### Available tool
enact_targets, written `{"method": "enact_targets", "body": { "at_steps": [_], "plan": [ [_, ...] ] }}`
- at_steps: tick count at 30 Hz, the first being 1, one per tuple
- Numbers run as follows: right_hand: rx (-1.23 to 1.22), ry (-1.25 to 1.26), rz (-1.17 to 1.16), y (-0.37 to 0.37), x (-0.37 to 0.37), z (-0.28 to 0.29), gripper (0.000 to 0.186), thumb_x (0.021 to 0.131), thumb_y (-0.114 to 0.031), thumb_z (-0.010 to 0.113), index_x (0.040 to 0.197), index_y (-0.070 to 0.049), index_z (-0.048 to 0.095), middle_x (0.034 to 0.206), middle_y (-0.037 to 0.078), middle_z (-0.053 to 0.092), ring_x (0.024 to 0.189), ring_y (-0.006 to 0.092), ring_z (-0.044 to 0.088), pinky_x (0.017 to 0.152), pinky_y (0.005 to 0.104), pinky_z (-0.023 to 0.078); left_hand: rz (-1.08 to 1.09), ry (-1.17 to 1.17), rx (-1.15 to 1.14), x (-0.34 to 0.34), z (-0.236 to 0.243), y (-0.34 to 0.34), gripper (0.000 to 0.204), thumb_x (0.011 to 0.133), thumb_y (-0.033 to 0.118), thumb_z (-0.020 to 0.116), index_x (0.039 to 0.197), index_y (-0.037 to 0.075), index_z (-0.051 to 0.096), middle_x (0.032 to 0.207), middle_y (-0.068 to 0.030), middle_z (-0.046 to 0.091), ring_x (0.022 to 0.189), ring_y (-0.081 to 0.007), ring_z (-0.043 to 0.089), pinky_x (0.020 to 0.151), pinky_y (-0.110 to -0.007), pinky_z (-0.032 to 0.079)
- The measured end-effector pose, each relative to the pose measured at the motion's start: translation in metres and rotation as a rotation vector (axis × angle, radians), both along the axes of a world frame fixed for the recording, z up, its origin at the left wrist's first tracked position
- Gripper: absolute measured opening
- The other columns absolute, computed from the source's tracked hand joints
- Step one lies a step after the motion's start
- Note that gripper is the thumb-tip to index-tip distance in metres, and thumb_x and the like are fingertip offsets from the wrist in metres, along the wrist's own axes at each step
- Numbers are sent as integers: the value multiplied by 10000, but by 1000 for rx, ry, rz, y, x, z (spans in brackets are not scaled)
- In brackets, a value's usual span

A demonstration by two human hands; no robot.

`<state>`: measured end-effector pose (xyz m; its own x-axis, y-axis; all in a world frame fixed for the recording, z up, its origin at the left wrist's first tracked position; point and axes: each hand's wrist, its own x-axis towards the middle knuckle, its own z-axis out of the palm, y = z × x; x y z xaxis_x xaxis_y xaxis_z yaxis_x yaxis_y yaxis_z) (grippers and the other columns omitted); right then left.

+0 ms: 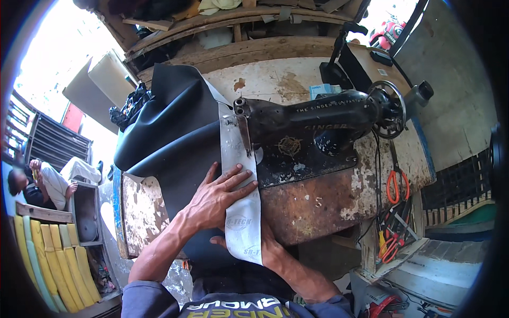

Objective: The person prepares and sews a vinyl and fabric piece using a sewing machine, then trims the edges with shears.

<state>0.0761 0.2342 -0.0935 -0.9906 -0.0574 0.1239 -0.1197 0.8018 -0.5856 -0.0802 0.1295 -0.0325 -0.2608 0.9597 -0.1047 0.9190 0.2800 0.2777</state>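
Worn sewing table (318,209). Black leatherette-like sheet (175,130) drapes over its left part. Black sewing machine (297,116) stands right of sheet. White strip (244,212), perhaps sheet's folded-over backing, reaches machine's needle end. Left hand (214,199) lies flat on strip, fingers spread, grasping nothing; right hand (269,244) mostly beneath strip, grip untellable. Step seems aligning for stitching; next move calls for even, flat feeding.

Pale lettering is noted along the arm of the black sewing machine (307,115); a second, larger line is seen below it, and a round emblem (290,146) is borne on the base. Grey lettered marks are repeated on the white strip (241,237). White lettering above yellow is carried on the dark shirt (233,294).
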Motion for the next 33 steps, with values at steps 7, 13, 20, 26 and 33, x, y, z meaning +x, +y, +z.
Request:
{"method": "enact_targets", "body": {
  "at_steps": [7, 13, 20, 26, 33],
  "plan": [
    [59, -82, 46, 0, -4, 6, 907, 986, -742, 523, 1583, -62, 454, 1546, 271, 520, 1462, 481, 456, 1271, 579, 282, 10, -71, -38, 1, 4, 3, 1034, 652, 265, 855, 1623, 257, 499, 1691, -98, 440, 1630, -301, 295, 1306, -681, 153],
    [-20, -34, -26, -3, -12, -2, 859, 983, -722, 561, 1540, -71, 505, 1490, 253, 576, 1422, 471, 503, 1235, 585, 339, 5, -69, -57, -5, 5, 5, 975, 685, 246, 841, 1606, 251, 522, 1701, -115, 411, 1631, -324, 286, 1311, -667, 160],
    [-81, -164, 9, 12, -22, 8, 886, 974, -704, 594, 1580, -75, 439, 1552, 254, 513, 1470, 434, 461, 1266, 545, 317, 37, -124, 47, -14, 1, 12, 928, 682, 253, 862, 1564, 234, 574, 1611, -208, 417, 1591, -403, 335, 1298, -687, 175],
    [-146, -185, 14, 19, -36, 4, 893, 951, -720, 611, 1554, -77, 467, 1496, 235, 572, 1405, 419, 538, 1218, 532, 394, 49, -120, 57, -26, 4, 18, 916, 668, 262, 876, 1542, 239, 601, 1591, -222, 417, 1556, -419, 386, 1292, -690, 193],
    [-140, -162, -9, 22, -50, 5, 817, 957, -687, 630, 1487, -71, 546, 1426, 223, 632, 1344, 418, 591, 1177, 530, 436, 17, -106, 107, -41, -2, 22, 901, 678, 259, 877, 1536, 231, 606, 1557, -221, 455, 1493, -419, 469, 1283, -694, 211]
  ]
}}
